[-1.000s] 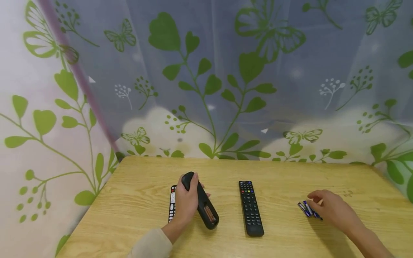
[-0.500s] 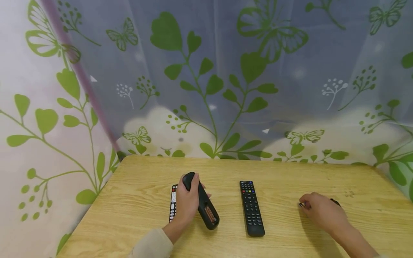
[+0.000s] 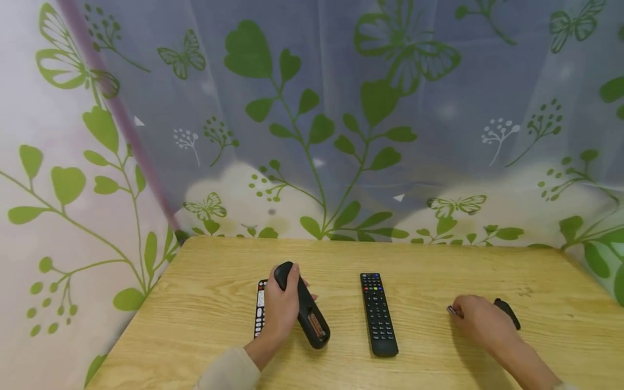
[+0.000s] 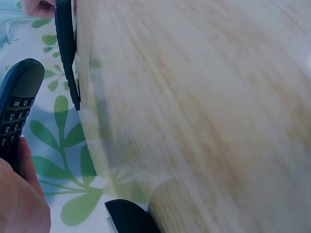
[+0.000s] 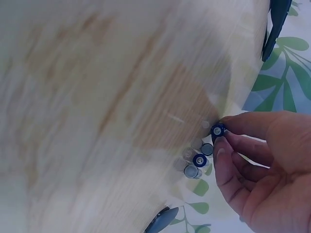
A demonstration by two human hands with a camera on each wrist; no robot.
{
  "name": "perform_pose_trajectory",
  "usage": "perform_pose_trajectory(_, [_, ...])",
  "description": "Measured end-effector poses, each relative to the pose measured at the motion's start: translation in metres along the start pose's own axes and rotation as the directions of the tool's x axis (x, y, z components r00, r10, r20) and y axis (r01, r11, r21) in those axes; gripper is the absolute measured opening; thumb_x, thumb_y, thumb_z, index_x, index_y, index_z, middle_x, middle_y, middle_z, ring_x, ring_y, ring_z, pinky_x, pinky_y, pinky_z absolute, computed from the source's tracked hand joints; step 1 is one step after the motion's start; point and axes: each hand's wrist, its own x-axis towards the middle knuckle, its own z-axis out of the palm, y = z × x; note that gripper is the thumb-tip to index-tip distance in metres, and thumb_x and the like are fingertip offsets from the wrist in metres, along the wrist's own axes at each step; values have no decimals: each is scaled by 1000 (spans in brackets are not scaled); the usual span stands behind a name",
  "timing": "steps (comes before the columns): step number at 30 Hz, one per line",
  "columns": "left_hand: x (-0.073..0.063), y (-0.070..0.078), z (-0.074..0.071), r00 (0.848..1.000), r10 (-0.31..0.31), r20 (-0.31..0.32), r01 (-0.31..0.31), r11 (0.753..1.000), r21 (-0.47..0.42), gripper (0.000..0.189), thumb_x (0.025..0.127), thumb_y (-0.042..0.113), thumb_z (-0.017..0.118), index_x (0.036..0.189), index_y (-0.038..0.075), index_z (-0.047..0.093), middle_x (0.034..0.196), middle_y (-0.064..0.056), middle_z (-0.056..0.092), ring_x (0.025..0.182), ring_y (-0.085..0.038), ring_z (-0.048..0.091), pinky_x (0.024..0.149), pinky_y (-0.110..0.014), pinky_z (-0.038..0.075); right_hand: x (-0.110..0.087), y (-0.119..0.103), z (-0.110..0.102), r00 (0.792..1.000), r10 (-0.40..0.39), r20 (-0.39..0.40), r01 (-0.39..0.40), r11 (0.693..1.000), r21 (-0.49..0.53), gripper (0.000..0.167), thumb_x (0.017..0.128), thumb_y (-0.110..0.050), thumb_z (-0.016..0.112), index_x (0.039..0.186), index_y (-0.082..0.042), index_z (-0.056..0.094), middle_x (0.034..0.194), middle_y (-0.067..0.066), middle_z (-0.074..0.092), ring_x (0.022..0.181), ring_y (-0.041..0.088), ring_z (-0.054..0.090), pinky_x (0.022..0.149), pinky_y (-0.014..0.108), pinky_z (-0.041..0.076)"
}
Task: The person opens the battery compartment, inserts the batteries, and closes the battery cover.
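Observation:
My left hand (image 3: 280, 306) grips a black remote control (image 3: 314, 325), its back turned up and its battery compartment uncovered. A reddish-brown strip shows inside that compartment. In the left wrist view the keypad of the held remote (image 4: 19, 104) faces the camera. My right hand (image 3: 482, 322) is low over the table at the right, where thumb and index finger pinch a small blue battery (image 5: 218, 130). Several more batteries (image 5: 199, 160) stand out end-on beside it in the right wrist view; in the head view the hand mostly hides them.
A second black remote (image 3: 379, 317) lies keys up mid-table. Under the left hand is a remote with white keys (image 3: 260, 309), partly covered. Right of the right hand lies a small black cover (image 3: 507, 313). A leaf-patterned curtain (image 3: 312, 135) hangs behind the wooden table (image 3: 219, 260).
My right hand has shifted left over the batteries and now pinches one, and the black cover behind it has come into view. The left hand keeps its remote in place.

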Motion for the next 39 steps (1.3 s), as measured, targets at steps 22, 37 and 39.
perform_pose_trajectory(22, [16, -26, -4, 999, -20, -27, 19, 998, -61, 33, 102, 31, 46, 113, 0, 47, 85, -16, 58, 66, -45, 64, 62, -42, 59, -8, -2, 3, 994, 87, -67, -86, 996, 11, 16, 94, -18, 60, 79, -13, 64, 66, -3, 55, 54, 12, 48, 46, 27, 32])
perform_pose_trajectory(37, [5, 8, 3, 1000, -2, 5, 2, 998, -61, 28, 103, 22, 45, 112, -5, 46, 90, -33, 54, 64, -45, 64, 63, -42, 59, -24, -66, 1, 982, -57, -181, 106, 954, 279, 27, 89, -2, 63, 115, 5, 65, 92, 4, 61, 69, 12, 56, 49, 25, 45])
perform_pose_trajectory(39, [5, 9, 4, 1000, 1, 12, 0, 998, -56, 27, 103, 21, 45, 112, -5, 47, 90, -34, 54, 64, -44, 64, 63, -43, 59, -27, -80, 3, 985, -68, -159, 119, 932, 343, 29, 89, -2, 64, 118, 4, 64, 94, 4, 62, 69, 12, 59, 50, 23, 48])
